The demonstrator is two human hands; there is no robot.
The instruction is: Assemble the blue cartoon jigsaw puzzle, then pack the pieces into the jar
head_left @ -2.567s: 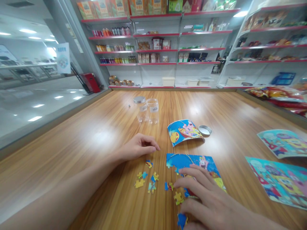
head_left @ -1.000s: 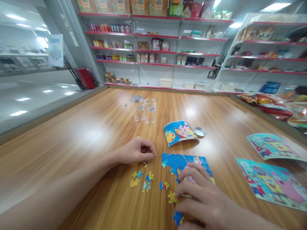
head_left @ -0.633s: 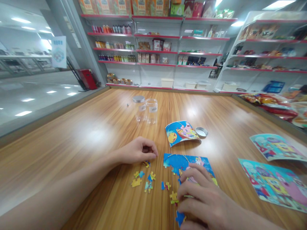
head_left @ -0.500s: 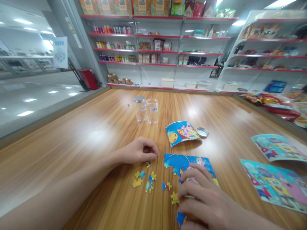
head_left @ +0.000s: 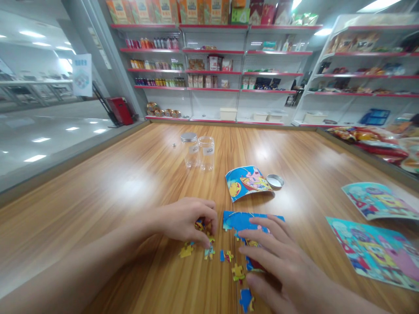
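Observation:
My left hand (head_left: pixel 191 220) is low over a small group of jigsaw pieces, its fingers curled and its thumb apart from them. It partly covers the pieces; a yellow piece (head_left: pixel 186 250) and a light-blue and yellow piece (head_left: pixel 209 252) show below it. My right hand (head_left: pixel 281 257) lies with fingers spread over the partly joined blue jigsaw puzzle (head_left: pixel 238 221), hiding much of it. Left of that hand are a blue and red piece (head_left: pixel 225 256), a yellow piece (head_left: pixel 238 272) and a blue piece (head_left: pixel 245 300).
A curved blue cartoon picture card (head_left: pixel 248 181) lies beyond the puzzle, beside a metal lid (head_left: pixel 275 181). Two clear jars stand farther back, a lidded jar (head_left: pixel 190 150) and an open jar (head_left: pixel 207 153). At right lie a curved turquoise card (head_left: pixel 376 200) and a flat turquoise picture (head_left: pixel 376 253).
My left hand has come down and nearer over the loose pieces, its thumb now apart from its fingers. A light-blue piece has shifted right. My right hand has spread and moved slightly, uncovering the lower blue piece.

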